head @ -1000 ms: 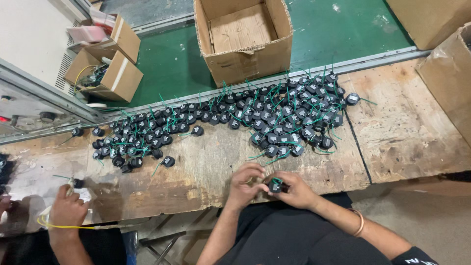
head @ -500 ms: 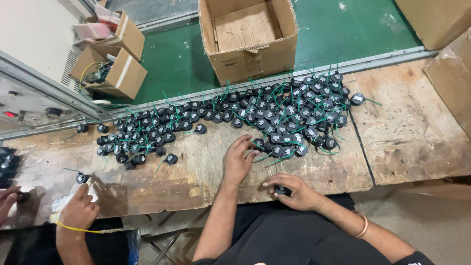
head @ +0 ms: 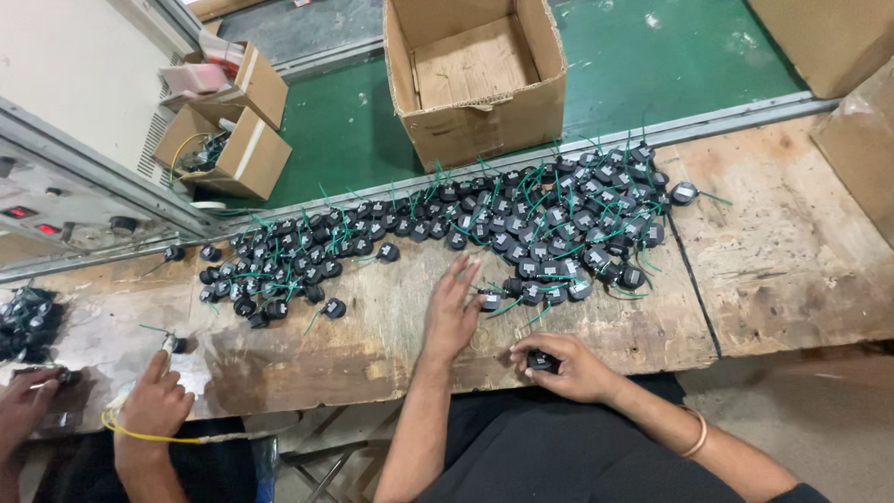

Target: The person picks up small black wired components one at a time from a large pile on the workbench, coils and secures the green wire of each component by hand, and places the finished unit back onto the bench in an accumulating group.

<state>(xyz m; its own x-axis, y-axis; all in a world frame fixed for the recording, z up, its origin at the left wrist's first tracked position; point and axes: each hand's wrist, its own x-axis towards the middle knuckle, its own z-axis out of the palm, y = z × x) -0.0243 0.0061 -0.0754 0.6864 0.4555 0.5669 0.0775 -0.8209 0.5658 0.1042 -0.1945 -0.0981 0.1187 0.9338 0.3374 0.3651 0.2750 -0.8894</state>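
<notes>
A long heap of small black round parts with green wires [head: 559, 224] lies along the far side of a worn wooden bench [head: 372, 335]. My left hand [head: 453, 312] is stretched flat on the bench with fingers apart, its fingertips beside one part with a pale face [head: 491, 300] at the near edge of the heap. My right hand [head: 568, 365] rests at the bench's front edge, closed around one black part [head: 543, 360].
A second person's hands [head: 154, 402] work at the left with a yellow band and a part. A smaller heap [head: 275, 265] lies left of middle. An open cardboard box [head: 475, 74] stands on the green floor beyond, smaller boxes [head: 223, 130] at the far left, another box [head: 857, 149] at the right.
My left hand left my right hand and reached forward to the near edge of the heap. My right hand stayed at the bench edge with its black part.
</notes>
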